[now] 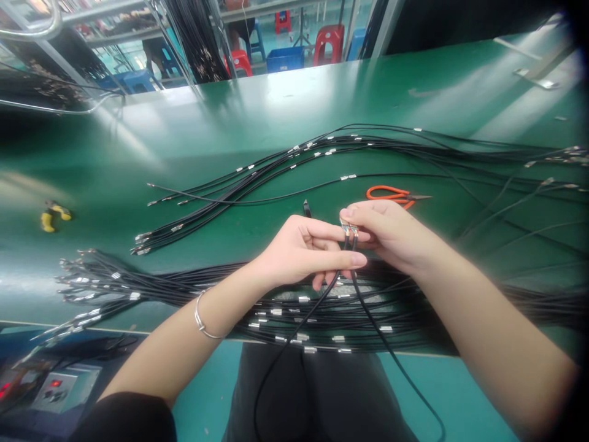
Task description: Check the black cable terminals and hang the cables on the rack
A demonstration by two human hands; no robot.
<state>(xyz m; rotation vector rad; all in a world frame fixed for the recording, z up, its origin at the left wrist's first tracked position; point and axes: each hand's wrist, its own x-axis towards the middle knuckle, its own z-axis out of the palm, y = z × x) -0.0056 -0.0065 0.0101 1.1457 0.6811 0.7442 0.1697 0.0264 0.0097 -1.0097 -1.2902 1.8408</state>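
Both hands meet above the front edge of a green workbench (276,116). My left hand (304,252) pinches two thin black cables (363,307) between thumb and fingers, just below their metal-tipped ends (348,229). My right hand (391,230) is closed around the same cable ends from the right, thumb on top. The two cables hang down from the hands toward my lap. A third black cable end (307,209) sticks up behind my left fingers.
A thick bundle of black cables with silver crimps (184,291) lies along the bench's near edge. A thinner spread of cables (257,178) lies further back. Orange-handled pliers (391,194) sit behind my right hand. A yellow object (53,215) lies at left. Stools and crates stand beyond the bench.
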